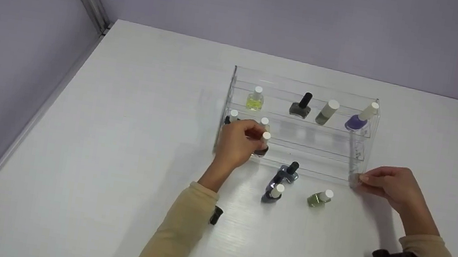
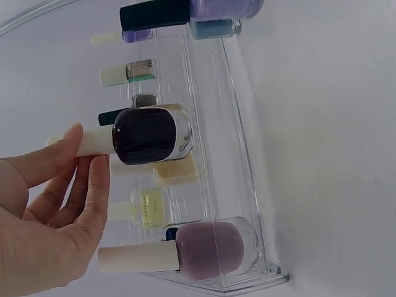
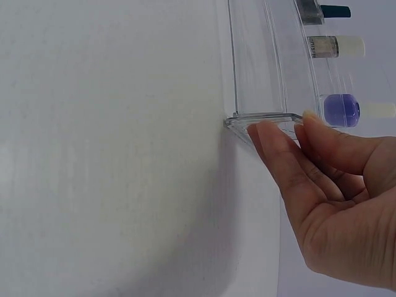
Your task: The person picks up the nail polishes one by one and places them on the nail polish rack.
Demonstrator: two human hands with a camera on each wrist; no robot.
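A clear acrylic tiered rack stands mid-table. My left hand pinches the white cap of a dark purple bottle at the rack's front left. In the left wrist view my fingertips grip that cap, and the dark purple bottle sits against the low front tier. A mauve bottle stands beside it. My right hand pinches the rack's front right corner, with thumb and fingers on its end wall.
The top tier holds a yellow bottle, a dark grey one, an olive one and a purple one. Loose in front lie a blue bottle, a dark blue one and a green one.
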